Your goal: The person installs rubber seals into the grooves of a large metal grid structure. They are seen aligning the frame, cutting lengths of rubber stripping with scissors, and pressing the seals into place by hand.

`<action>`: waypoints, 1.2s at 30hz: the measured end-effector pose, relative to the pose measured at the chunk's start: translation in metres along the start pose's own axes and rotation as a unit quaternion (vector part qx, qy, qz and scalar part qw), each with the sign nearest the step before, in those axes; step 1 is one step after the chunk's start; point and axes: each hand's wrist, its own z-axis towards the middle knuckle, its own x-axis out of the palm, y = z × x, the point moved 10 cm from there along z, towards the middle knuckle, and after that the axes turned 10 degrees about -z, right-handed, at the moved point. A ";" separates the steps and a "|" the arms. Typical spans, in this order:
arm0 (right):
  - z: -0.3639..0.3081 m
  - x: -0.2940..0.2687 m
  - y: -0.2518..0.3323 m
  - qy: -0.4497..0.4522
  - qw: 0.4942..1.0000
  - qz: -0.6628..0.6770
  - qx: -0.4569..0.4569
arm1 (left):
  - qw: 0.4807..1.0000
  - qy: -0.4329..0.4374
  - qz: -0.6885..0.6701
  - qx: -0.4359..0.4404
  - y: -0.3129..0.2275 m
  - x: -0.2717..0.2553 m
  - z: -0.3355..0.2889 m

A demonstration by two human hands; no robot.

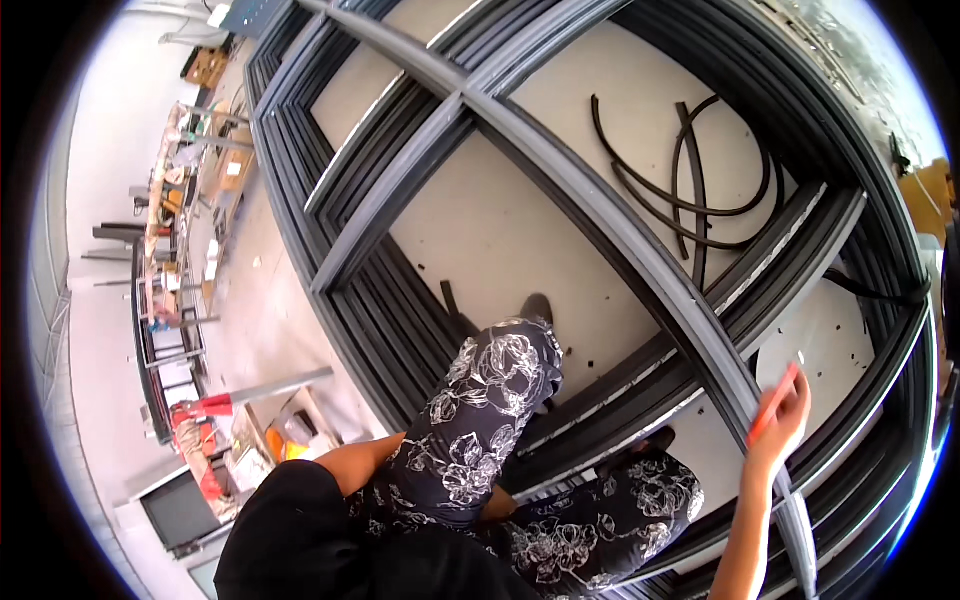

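Observation:
My right hand [786, 415] is closed around a small red-orange tool [768, 408] whose exact kind I cannot make out. A small pale tip shows above the fingers. The hand is over a long grey frame bar [690, 310] of the stacked dark frames, near its lower right end. My left forearm [362, 462] passes behind my raised knee in patterned trousers [490, 400], which hides the left hand. A patch of skin shows between my legs, but no fingers can be seen there.
Stacked black and grey frames [345, 345] surround my legs, with crossing bars at several heights. Loose black rubber strips [690, 190] lie on the floor inside one opening, along with small black scraps. A cluttered workbench [225, 190] and a red-handled item [205, 407] are at the left.

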 end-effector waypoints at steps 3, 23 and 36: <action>0.004 0.096 0.120 0.130 0.986 0.093 -0.053 | 0.997 -0.004 -0.067 -0.041 0.018 0.016 -0.038; -0.196 0.465 0.441 0.466 0.715 -0.189 -0.486 | 0.787 -0.012 -0.603 -0.129 -0.036 0.087 -0.148; -0.239 0.679 0.443 0.403 0.483 -0.309 -0.713 | 0.511 -0.026 -0.841 -0.175 -0.170 0.152 -0.163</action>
